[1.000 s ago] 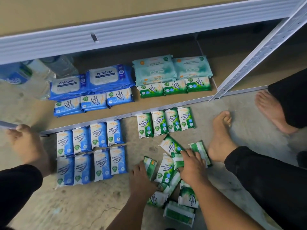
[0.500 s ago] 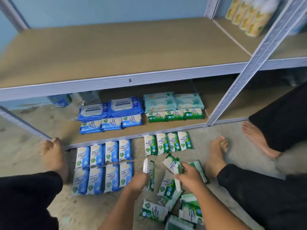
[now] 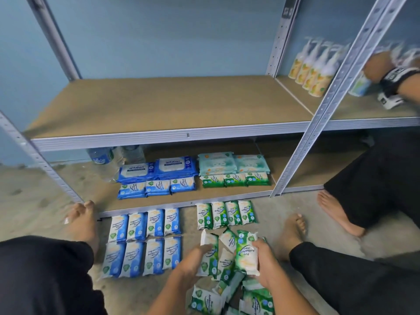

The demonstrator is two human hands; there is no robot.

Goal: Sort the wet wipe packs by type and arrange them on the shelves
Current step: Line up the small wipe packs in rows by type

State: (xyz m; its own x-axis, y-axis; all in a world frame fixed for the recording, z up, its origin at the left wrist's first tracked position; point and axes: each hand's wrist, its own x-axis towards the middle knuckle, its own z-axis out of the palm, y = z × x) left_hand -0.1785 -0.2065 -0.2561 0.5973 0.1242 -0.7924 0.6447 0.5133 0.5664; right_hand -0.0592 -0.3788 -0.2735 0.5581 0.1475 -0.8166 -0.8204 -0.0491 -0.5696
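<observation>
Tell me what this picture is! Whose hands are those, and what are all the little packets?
There is no machine here. A person sitting on the floor wears a camera on the head, so you see what they see. Their left hand grips a green-and-white soft wipe pack, and their right hand grips a second green pack. Loose green packs lie piled below. Blue-and-white small packs lie in neat rows on the grey floor; bigger blue packs sit on the bottom brown shelf board.
</observation>
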